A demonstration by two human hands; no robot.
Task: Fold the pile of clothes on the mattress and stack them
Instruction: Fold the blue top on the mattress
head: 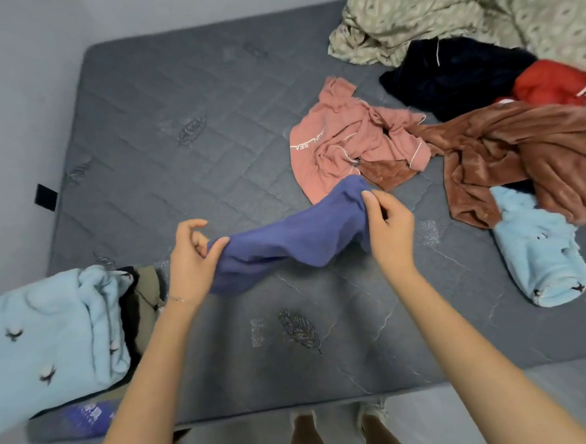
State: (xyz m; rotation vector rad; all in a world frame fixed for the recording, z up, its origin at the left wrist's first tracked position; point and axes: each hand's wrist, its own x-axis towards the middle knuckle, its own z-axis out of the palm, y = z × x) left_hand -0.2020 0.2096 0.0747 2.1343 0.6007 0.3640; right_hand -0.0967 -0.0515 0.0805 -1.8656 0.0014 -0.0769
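Stretching a purple cloth [286, 243] between both hands, just above the near middle of the mattress [176, 126]. The left hand [191, 259] pinches one end between thumb and curled fingers. The right hand [388, 229] pinches a bunched edge farther from the mattress's near edge. The cloth sags between them, not yet flat.

The step in hand appears to be opening out one garment before folding. The next move likely calls for finding two true corners, drawing the edge taut and laying the cloth on bare mattress.

A stack topped by a folded blue fleece [48, 339] sits at the mattress's near left edge. Unfolded pieces lie toward the mattress's right side: pink top [341, 143], brown fleece [520, 153], blue sleeve [533, 255], navy garment [454, 74], red garment [550, 82]. Patterned bedding [443, 10] fills its far right corner.
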